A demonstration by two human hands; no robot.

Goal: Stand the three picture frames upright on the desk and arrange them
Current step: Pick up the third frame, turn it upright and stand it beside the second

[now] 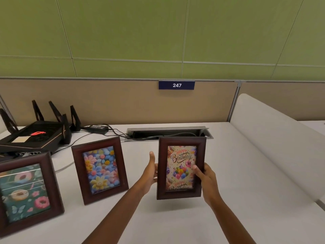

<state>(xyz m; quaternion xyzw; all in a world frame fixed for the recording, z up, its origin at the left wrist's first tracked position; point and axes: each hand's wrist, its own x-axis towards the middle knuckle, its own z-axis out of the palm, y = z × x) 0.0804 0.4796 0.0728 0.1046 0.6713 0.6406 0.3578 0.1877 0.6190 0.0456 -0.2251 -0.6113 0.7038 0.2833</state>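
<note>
Three dark brown wooden picture frames are on the white desk [237,173]. The doughnut frame [26,192] stands upright at the far left. The flower frame [100,169] stands upright beside it, leaning back slightly. The "Happy Birthday" frame [181,167] is held upright at centre right, its lower edge just above the desk. My right hand [205,180] grips its right edge, thumb on the front. My left hand [152,171] reaches behind its left edge, with the fingers hidden by the frame.
A black router [35,136] with several antennas sits at the back left, with a power adapter [97,128] and cables trailing across the desk. A cable tray slot [168,133] lies behind the held frame. A beige partition with a "247" label [176,85] stands behind; a white divider [274,131] rises at right.
</note>
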